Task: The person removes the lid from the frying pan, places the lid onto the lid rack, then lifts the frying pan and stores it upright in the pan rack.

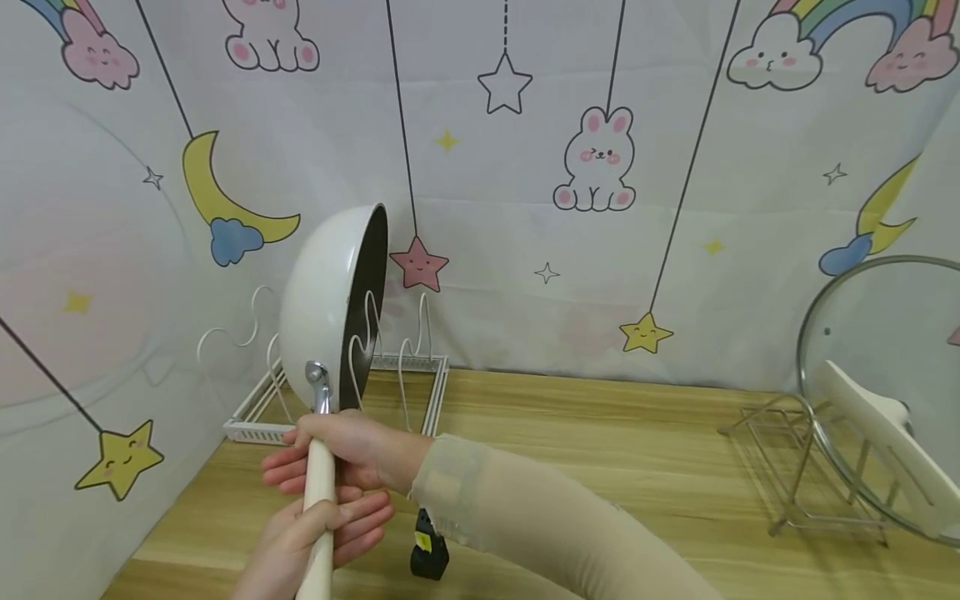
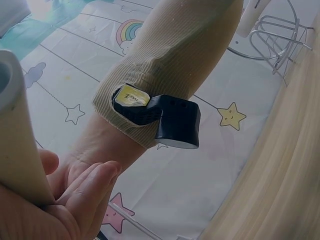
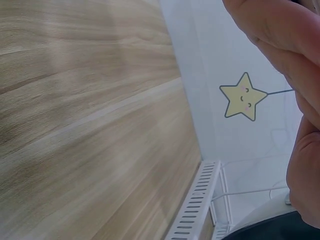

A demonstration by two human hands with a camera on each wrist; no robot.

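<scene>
A white frying pan with a dark inside stands on edge among the wires of a white rack, its long cream handle pointing toward me. My right hand holds the handle close to the pan, thumb across the top and fingers stretched out beneath. Nearer me, my left hand holds the same handle, thumb laid over it and fingers extended. The handle's end shows large in the left wrist view. In the right wrist view, the pan's dark inside appears below my right hand.
On the right, a glass lid and a long white piece lean in a metal wire rack. A patterned cloth hangs behind the wooden table. A black camera hangs under the right sleeve.
</scene>
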